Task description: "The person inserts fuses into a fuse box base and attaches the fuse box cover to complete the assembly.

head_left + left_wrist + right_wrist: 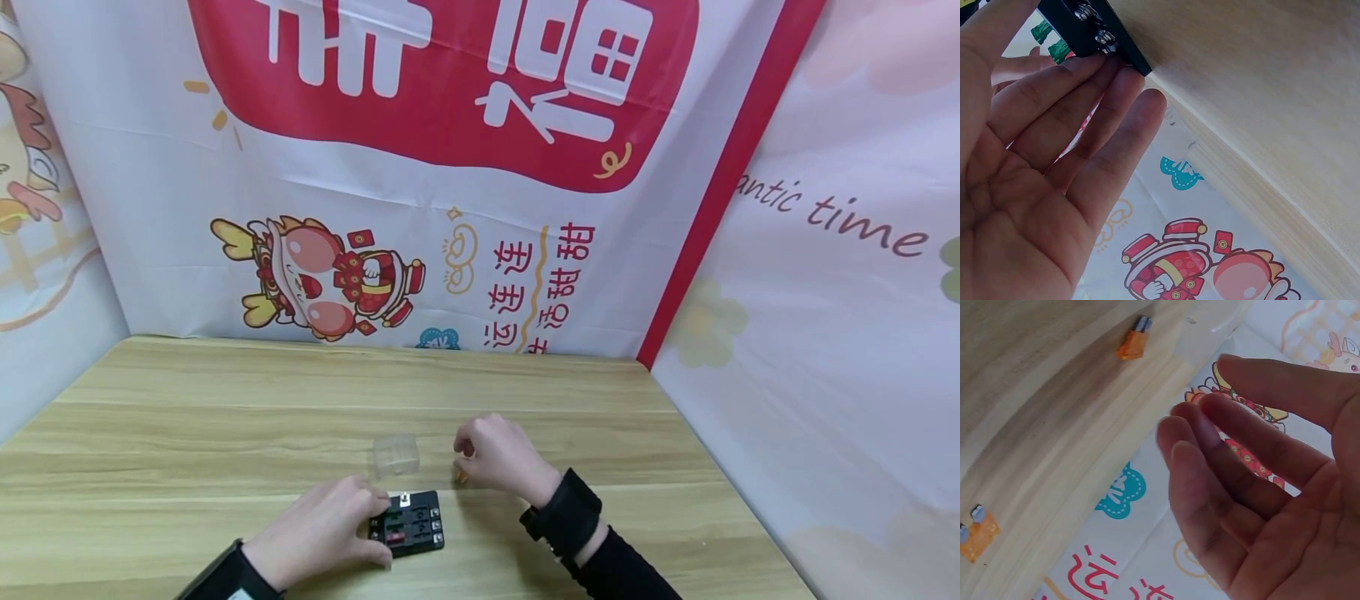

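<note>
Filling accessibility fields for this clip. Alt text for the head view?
A person's left hand holds a black fuse block at a wooden table, while the right hand is beside a small orange piece. A clear plastic cover lies beyond the block. Behind hangs a red-and-white banner with a cartoon figure.

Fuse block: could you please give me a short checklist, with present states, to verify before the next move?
1. Fuse block gripped by the left hand: ok.
2. Clear cover off the block: ok, it lies apart on the table.
3. Orange fuses within easy reach: ok, probably; two, one and another, lie near the right hand.
4. Orange fuse picked up: not ok, the right hand holds nothing.
5. Red fuse pressed fully into the block: cannot tell, too small to judge.
</note>
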Motion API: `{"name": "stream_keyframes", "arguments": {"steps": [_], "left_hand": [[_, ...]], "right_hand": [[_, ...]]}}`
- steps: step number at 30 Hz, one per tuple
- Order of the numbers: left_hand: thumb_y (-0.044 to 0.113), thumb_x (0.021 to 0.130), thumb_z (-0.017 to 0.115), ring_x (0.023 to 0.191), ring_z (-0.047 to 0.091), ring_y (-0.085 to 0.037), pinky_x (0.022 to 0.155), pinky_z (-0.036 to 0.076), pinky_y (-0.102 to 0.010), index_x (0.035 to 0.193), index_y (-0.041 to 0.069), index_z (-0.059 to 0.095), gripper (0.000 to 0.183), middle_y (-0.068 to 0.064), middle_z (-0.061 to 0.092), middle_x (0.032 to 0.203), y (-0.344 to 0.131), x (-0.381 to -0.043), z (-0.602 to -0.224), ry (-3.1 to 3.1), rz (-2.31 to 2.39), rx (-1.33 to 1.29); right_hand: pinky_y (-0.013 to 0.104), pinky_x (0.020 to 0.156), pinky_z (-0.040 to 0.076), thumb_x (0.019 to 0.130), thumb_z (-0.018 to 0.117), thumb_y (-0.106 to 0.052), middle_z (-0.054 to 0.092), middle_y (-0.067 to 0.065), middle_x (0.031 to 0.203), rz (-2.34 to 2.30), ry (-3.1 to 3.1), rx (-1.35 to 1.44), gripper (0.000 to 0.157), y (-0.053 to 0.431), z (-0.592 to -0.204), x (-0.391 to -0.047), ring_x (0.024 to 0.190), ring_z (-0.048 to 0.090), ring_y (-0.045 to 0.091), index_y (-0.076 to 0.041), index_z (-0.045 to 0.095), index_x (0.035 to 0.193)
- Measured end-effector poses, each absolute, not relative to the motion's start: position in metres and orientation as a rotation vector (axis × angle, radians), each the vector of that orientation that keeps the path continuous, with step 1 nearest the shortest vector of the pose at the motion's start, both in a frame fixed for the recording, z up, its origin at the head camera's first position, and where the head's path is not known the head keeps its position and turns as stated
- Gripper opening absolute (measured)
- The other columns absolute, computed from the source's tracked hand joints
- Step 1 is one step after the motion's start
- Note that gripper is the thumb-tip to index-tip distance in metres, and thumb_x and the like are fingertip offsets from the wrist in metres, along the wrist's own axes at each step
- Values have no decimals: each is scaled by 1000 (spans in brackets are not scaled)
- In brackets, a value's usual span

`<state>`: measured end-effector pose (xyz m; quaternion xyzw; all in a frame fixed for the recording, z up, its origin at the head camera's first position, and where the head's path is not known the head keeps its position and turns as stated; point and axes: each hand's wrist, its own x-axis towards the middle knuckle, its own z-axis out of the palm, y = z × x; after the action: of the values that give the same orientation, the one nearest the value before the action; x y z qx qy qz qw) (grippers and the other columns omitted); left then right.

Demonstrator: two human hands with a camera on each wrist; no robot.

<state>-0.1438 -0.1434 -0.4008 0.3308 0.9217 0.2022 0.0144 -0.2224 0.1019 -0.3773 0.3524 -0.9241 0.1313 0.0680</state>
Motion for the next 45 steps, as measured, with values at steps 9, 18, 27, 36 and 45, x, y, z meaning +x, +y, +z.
{"name": "stream_keyframes", "arguments": {"steps": [9,18,27,36,45], "left_hand": [[55,72,71,67,46,0,61,42,-23,99,15,72,49,16,55,81,-143,-144,-400,2872,593,1012],[55,72,71,70,47,-1,63,43,-24,101,13,72,52,14,58,84,-142,-144,-401,2876,581,1013],[55,72,71,70,47,-1,62,43,-24,102,12,72,53,14,58,85,-141,-143,-401,2876,582,1007],[56,72,71,69,46,-1,62,43,-23,102,12,72,54,14,58,84,-142,-144,-402,2882,579,1017],[56,71,71,69,46,0,62,43,-24,101,12,72,53,14,57,83,-142,-143,-402,2893,572,1028]], "right_hand": [[19,52,38,77,76,-22,50,-13,66,397,-2896,1007,11,103,-387,-228,57,49,4,-14,69,81],[19,51,38,76,77,-24,51,-14,64,389,-2936,985,12,102,-396,-231,55,48,3,-18,67,76],[19,53,39,74,80,-24,52,-14,65,397,-2961,986,14,101,-401,-229,56,49,3,-19,67,76],[20,55,39,75,80,-23,52,-14,66,395,-2975,1010,12,100,-400,-228,59,49,3,-20,68,77],[19,55,39,75,79,-18,51,-15,66,401,-2973,1034,13,99,-400,-228,58,48,3,-21,67,73]]}}
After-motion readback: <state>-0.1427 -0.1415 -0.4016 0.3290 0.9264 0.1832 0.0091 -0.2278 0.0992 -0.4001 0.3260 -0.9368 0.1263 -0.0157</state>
